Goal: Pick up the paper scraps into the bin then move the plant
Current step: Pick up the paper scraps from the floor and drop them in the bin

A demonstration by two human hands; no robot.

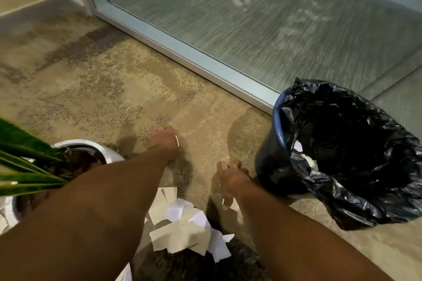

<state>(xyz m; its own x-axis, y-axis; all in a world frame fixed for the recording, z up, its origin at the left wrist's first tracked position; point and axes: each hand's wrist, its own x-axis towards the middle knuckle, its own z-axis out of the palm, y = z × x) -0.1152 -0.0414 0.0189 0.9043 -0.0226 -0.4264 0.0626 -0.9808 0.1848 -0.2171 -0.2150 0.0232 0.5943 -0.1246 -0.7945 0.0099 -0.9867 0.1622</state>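
A pile of white paper scraps (182, 230) lies on the carpet between my forearms, near the bottom of the view. My left hand (165, 141) reaches forward past the pile, its fingers curled down on the carpet, and a thin white sliver of paper shows at its right edge. My right hand (230, 180) hovers low beside the bin with fingers spread and nothing in them; a small scrap (234, 206) lies by its thumb. The blue bin (277, 121) with a black liner stands at the right and has a few scraps (309, 162) inside. The plant (22, 166) in its white pot (91, 143) sits at the left.
A frosted glass panel (251, 18) with a metal bottom frame (182, 52) runs diagonally behind the bin. Patterned beige carpet (102, 86) stretches ahead of my hands. More scraps (125, 274) lie at the bottom edge under my left forearm.
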